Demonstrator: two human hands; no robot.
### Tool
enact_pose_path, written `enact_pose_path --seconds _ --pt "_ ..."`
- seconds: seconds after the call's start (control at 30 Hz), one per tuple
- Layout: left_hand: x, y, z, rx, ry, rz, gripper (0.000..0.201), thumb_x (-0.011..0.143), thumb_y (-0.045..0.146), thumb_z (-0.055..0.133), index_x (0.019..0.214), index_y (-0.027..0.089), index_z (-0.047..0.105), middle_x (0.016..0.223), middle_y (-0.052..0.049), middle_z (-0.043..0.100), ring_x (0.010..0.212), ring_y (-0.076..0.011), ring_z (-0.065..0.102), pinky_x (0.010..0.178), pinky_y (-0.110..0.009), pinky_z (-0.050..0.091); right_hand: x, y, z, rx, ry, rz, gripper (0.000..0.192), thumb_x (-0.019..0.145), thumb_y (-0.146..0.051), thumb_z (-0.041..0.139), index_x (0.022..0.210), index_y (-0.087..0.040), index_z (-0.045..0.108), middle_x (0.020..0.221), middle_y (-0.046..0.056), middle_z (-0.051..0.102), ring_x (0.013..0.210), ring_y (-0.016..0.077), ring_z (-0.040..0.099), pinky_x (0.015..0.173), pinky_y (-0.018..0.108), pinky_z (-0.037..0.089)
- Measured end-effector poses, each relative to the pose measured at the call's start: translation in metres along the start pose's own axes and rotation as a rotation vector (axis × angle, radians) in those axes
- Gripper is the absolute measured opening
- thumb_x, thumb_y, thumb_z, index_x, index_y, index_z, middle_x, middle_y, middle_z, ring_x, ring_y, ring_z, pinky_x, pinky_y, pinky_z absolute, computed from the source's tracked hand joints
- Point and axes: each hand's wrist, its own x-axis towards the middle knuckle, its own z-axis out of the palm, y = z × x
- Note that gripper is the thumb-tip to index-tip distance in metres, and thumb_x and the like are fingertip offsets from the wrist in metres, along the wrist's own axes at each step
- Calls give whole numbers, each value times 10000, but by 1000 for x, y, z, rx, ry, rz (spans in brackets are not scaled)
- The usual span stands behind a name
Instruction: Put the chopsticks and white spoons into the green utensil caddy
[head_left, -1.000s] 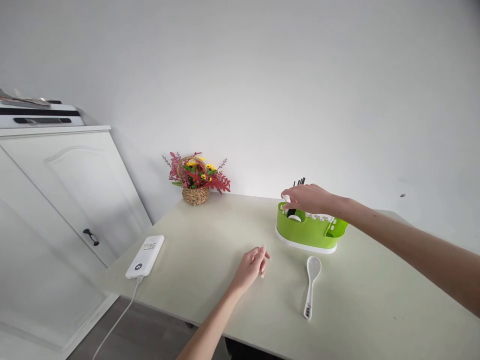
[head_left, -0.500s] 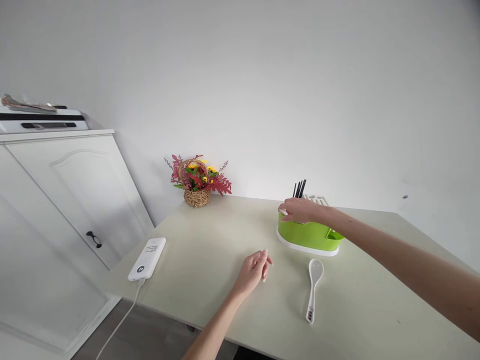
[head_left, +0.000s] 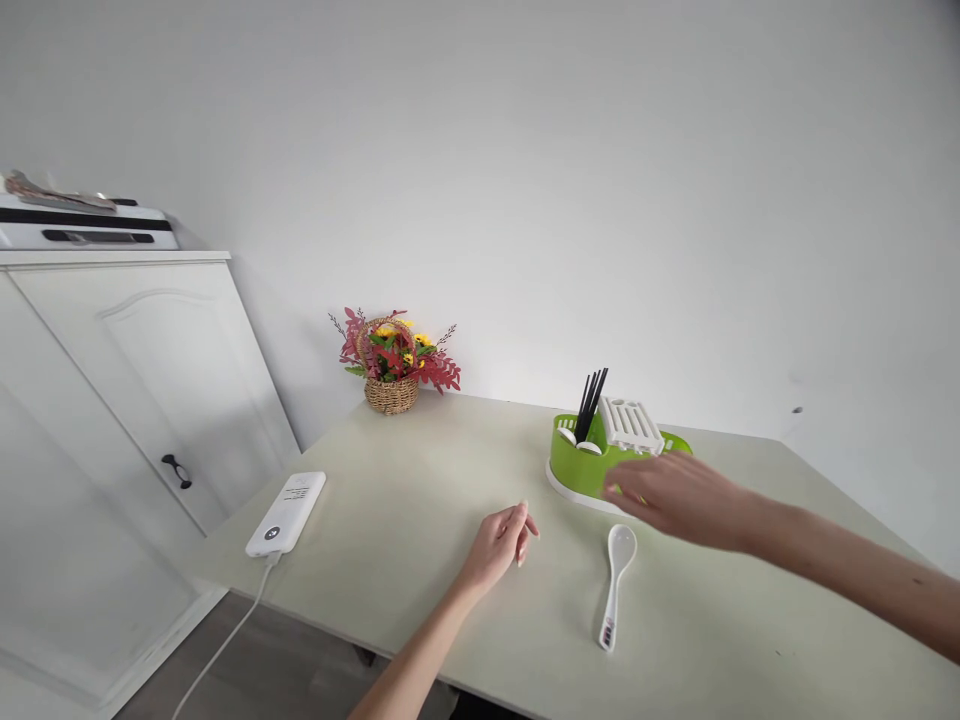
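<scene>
The white ceramic soup spoon (head_left: 616,580) lay flat on the pale green tabletop (head_left: 420,500), bowl end toward the wall, just in front of the lime-green plastic cutlery caddy with its white base (head_left: 581,470). Our right hand (head_left: 675,497) hovered above the spoon's bowl and the caddy's front edge, fingers spread loosely and holding nothing; it was blurred, so we could not tell whether it touched the caddy. We judged the main risk to be a careless sweep of that hand knocking the spoon, which looked smooth and likely to skid toward the table's near edge, or bumping the light caddy and tipping the black chopsticks (head_left: 591,402) and white slotted rack (head_left: 631,424) standing in it. Our left hand (head_left: 499,545) rested on the table, loosely curled and empty, well apart from the spoon. Farther off stood a woven basket of red and yellow flowers (head_left: 391,358), a white power bank on its cable (head_left: 286,514) and a white cabinet (head_left: 112,400)
</scene>
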Motion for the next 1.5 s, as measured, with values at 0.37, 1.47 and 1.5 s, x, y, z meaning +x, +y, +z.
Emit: enact_pose_path --seconds 0.37,1.47,1.5 --pt "-5 -6 2 42 -4 42 573 1016 652 415 814 165 639 524 55 448 460 -100 417 537 -244 368 -16 36 114 333 -234 301 613 886 -681 499 1326 -258 567 1063 106 765 927 335 733 835 463 493" --pt "-5 1 3 98 -12 23 563 1001 665 425 812 178 635 537 48 456 473 -112 428 519 -242 362 99 18 -43 36 336 325 300 996 -336 547 1100 -164 769 1159 162 716 995 262 709 847 363 538" --pt "-5 0 2 102 -12 20 560 1004 661 424 814 178 634 540 47 459 477 -112 429 524 -241 364 106 17 -37 38 307 331 289 989 -345 579 1116 -158 759 1164 160 712 1004 258 706 855 368 544"
